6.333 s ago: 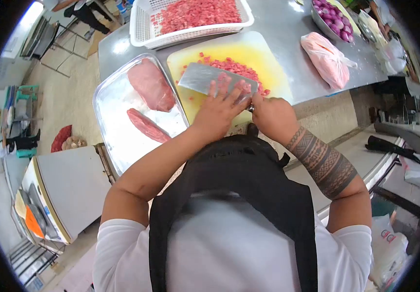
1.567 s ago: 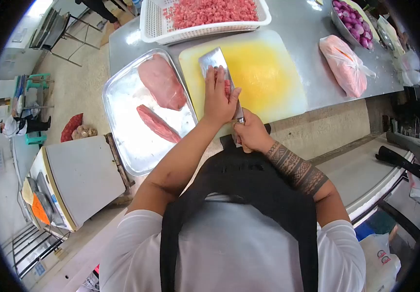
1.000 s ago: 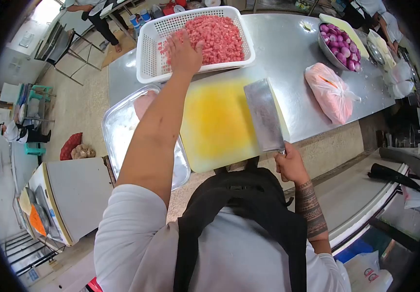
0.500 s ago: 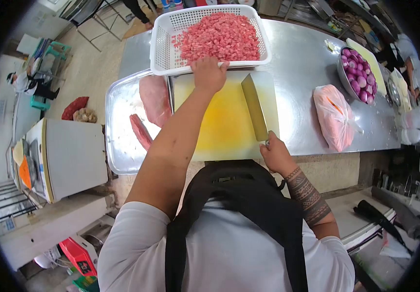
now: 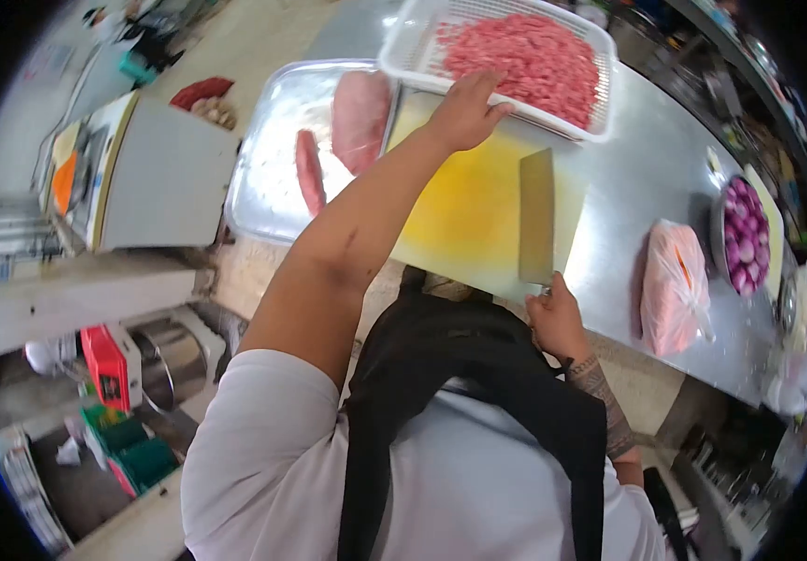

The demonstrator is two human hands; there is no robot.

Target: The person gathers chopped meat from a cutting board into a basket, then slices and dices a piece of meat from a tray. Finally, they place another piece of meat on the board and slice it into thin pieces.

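My left hand (image 5: 467,110) has its fingers over the near rim of a white perforated plastic basket (image 5: 413,37), which holds a heap of diced raw meat (image 5: 525,65). In my right hand (image 5: 556,316) is the handle of a cleaver (image 5: 536,215). Its broad blade lies over the right part of a yellow-stained cutting board (image 5: 460,220). Left of the board, a metal tray (image 5: 273,131) carries a large piece of raw meat (image 5: 361,122) and a narrow meat strip (image 5: 309,173). My left forearm covers part of the board and the tray's corner.
On the steel table (image 5: 628,178), a plastic bag with pink contents (image 5: 673,290) lies to the right, beside a metal bowl of peeled red onions (image 5: 748,234). A white cabinet (image 5: 170,182) and a red machine (image 5: 109,365) stand left. Another person (image 5: 146,37) is at far left.
The camera view has turned, so the table appears tilted and shifted right. My left hand stays at the basket's rim. The cleaver stays in my right hand, its blade now more upright in view.
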